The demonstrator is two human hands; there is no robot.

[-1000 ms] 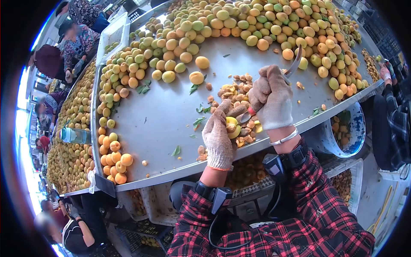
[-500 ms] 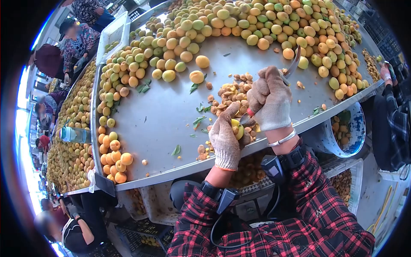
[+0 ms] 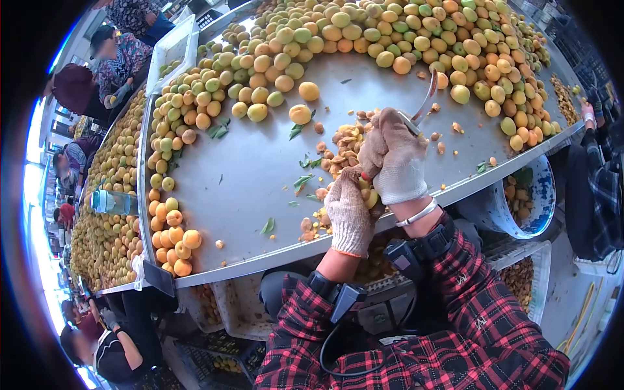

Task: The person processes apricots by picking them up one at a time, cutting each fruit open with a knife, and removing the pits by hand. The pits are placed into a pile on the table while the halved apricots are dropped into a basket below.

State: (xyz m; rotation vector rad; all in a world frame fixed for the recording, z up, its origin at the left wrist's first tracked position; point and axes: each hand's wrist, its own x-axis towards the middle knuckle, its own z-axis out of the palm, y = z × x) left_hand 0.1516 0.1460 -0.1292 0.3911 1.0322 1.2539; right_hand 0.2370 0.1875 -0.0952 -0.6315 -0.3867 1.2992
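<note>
Both my hands wear tan knitted gloves and meet near the table's front edge. My left hand (image 3: 351, 211) is wrapped round a yellow-green apricot (image 3: 369, 195), partly hidden by its fingers. Closed on a knife is my right hand (image 3: 393, 156); the curved metal blade (image 3: 427, 97) sticks out at its upper right, and a red part shows beside the left fingers. Beneath and behind the hands lies a heap of brown pits and apricot pieces (image 3: 341, 146).
Apricots (image 3: 331, 26) are piled along the back and sides of the metal table (image 3: 227, 175). A blue-white bucket (image 3: 543, 195) stands below the right edge, crates (image 3: 234, 318) below the front. A water bottle (image 3: 114, 203) lies left. Other people work at left and far right.
My right hand has moved slightly left and up with the knife, closer to my left hand. My left hand has turned a little, and the apricot in it is more covered.
</note>
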